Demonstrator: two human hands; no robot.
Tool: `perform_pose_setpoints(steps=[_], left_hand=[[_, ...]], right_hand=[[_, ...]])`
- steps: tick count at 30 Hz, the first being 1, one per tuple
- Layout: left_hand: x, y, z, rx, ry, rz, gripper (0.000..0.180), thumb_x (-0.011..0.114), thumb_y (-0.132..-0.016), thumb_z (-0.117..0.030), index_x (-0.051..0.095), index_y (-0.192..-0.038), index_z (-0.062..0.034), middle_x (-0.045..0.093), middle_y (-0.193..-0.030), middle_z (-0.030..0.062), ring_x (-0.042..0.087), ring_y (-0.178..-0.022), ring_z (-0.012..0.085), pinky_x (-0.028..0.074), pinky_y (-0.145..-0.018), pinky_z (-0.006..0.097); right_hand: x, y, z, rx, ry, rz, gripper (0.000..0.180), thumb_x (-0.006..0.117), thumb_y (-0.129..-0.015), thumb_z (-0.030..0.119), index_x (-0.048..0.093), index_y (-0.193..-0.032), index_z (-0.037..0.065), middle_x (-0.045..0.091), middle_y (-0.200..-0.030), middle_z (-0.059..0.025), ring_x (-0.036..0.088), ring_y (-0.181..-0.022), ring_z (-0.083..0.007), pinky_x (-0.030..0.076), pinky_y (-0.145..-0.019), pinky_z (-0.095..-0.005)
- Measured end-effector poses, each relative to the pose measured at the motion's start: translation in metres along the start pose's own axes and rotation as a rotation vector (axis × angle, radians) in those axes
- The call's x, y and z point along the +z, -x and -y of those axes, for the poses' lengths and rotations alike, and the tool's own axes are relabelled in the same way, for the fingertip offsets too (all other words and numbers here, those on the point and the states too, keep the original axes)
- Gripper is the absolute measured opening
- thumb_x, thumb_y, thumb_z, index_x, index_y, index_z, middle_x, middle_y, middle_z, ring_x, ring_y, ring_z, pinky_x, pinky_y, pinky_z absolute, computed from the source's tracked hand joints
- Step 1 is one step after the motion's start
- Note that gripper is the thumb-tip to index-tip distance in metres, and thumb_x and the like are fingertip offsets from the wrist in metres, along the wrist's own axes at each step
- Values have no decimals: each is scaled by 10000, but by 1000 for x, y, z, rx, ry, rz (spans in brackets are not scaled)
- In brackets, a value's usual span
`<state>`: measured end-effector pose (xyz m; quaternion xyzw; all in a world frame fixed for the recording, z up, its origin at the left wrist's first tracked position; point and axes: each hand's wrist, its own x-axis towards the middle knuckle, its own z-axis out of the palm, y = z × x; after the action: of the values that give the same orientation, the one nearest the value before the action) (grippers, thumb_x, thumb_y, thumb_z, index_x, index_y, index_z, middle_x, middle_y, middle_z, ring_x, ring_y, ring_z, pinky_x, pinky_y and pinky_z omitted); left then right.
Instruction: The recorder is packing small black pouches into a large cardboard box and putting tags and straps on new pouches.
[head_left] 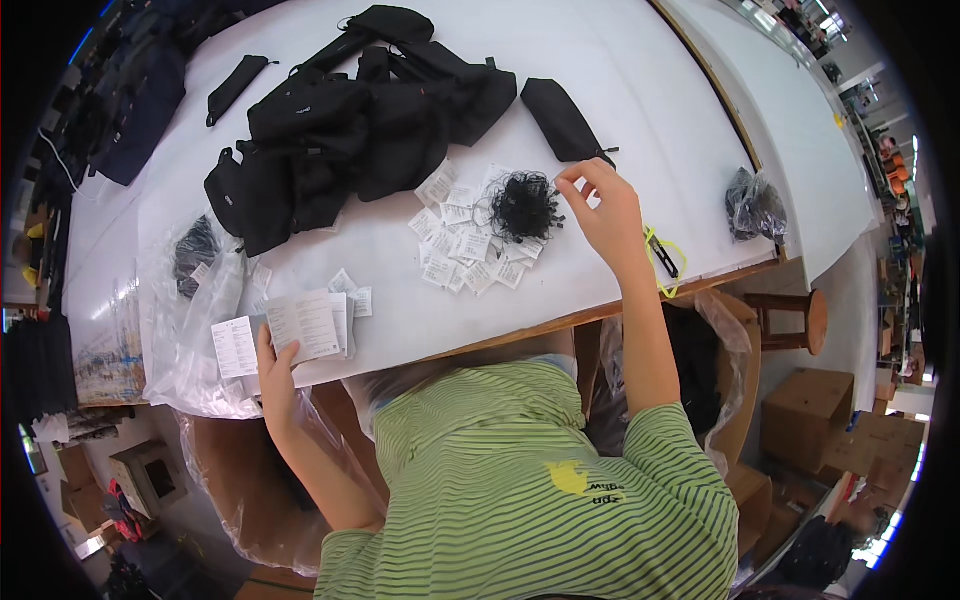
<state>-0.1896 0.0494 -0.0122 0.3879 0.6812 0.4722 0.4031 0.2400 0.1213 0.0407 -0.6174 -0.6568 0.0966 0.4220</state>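
My left hand (pixel 277 372) grips white printed cards (pixel 304 328) at the table's near edge, thumb on top; one card sticks out to the left. My right hand (pixel 610 212) is raised at the right of a tangled bunch of black string loops (pixel 524 207), its thumb and forefinger pinched together. Whatever lies between those fingertips is too small to make out. Beside the loops, small white printed tags (pixel 462 240) lie in a loose heap. Just beyond the right hand rests a flat black zip pouch (pixel 563 120).
A heap of black pouches (pixel 360 120) covers the table's far middle. Clear plastic bags (pixel 215 300) lie at left, and a bagged black bundle (pixel 755 205) at right. A black cutter (pixel 662 256) with yellow cord lies near the edge. Plastic-lined cartons (pixel 240 480) stand below.
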Motion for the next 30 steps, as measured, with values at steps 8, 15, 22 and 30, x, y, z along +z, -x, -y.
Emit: perform_pose_setpoints(steps=[8,15,22,30], left_hand=[[13,8,9,-147,255,166,637,619,-878,-210,331,-1412,-15,522,-1214,90,515,-1061,145,409,-896,280],[48,24,-5,96,353,462,700,716,-795,-395,383,-1292,-31,437,-839,18,361,-639,80,320,-588,223],[64,34,0,-53,835,474,414,547,-913,-297,429,-1230,-58,409,-767,33,381,-592,108,324,-563,251],[79,36,1,-116,1070,418,356,516,-914,-283,463,-1173,-44,464,-810,78,420,-633,157,365,-621,299]], right_hand=[[-2,2,15,117,-65,-100,49,645,-852,93,614,-851,54,620,-768,-9,498,-563,-114,398,-551,-247],[-14,13,31,76,-260,-309,74,640,-860,79,600,-844,20,602,-714,-13,486,-569,-63,391,-552,-231],[-9,38,5,373,-489,-225,109,624,-888,118,590,-843,24,573,-670,8,492,-563,-49,383,-538,-199],[-1,127,-85,770,-490,-200,118,613,-901,152,624,-912,34,554,-642,7,487,-560,-48,352,-518,-194]])
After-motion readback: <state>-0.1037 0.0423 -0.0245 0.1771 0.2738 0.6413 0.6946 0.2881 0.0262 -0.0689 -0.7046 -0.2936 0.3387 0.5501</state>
